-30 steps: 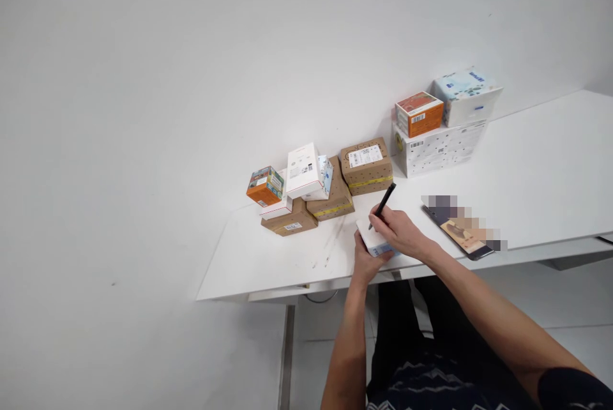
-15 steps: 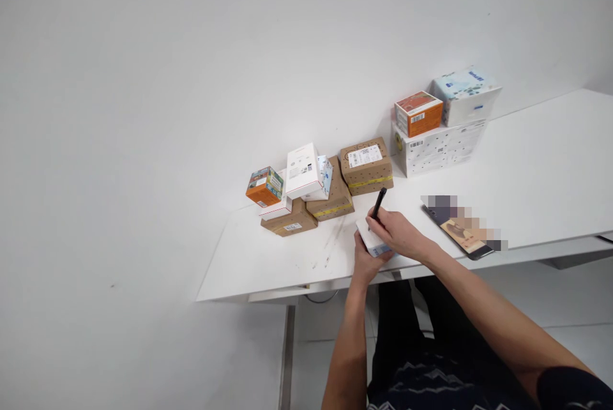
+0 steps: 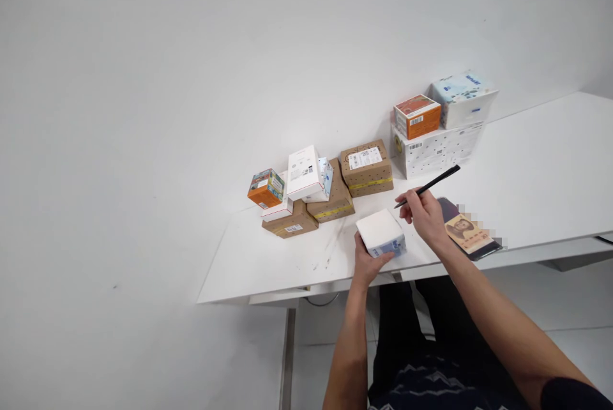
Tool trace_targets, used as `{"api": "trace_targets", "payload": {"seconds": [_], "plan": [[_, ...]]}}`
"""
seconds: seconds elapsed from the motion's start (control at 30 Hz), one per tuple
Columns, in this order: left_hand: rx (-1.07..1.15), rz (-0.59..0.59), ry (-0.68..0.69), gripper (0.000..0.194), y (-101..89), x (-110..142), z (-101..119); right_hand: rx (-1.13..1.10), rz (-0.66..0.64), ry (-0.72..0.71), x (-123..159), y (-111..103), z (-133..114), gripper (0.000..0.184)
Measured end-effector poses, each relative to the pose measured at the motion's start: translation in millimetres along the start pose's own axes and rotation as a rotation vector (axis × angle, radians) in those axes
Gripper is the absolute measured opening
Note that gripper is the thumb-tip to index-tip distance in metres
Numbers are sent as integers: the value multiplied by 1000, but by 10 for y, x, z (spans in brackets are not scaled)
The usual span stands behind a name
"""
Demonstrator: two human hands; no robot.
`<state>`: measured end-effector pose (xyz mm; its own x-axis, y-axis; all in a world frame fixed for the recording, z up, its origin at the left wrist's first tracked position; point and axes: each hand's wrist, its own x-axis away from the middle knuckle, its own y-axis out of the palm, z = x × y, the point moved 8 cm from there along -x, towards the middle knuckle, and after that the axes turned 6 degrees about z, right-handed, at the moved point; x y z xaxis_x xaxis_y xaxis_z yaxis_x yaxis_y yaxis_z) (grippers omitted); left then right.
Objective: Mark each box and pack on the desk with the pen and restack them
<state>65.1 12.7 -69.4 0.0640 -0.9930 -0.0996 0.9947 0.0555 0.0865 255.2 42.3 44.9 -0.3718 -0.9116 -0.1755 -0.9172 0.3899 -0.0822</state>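
a white table (image 3: 531, 167) is carrying a large-labelled brown box (image 3: 366, 172). in front of that box, a white-and-blue packet (image 3: 382, 234) is resting. the left hand (image 3: 367, 264) is gripping the packet between spread thumb and fingers. to the box's front right, the right hand (image 3: 426, 218) is pinching a black pen (image 3: 437, 181) between closed fingertips, its tip hovering apart from the packet.

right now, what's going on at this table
A person's left hand holds a small white and blue pack near the front edge of the white table. The right hand holds a black pen, its tip just off the pack's far right corner in this view. Brown boxes stand by the wall.
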Motion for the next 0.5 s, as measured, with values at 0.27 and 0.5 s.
{"api": "trace_targets", "payload": {"seconds": [0.27, 0.5], "plan": [[-21, 10, -45, 79, -6, 2, -1, 973, -407, -86, 12, 190, 773, 18], [-44, -15, -21, 79, -5, -8, -15, 1002, -349, -52, 117, 83, 941, 30]]}}
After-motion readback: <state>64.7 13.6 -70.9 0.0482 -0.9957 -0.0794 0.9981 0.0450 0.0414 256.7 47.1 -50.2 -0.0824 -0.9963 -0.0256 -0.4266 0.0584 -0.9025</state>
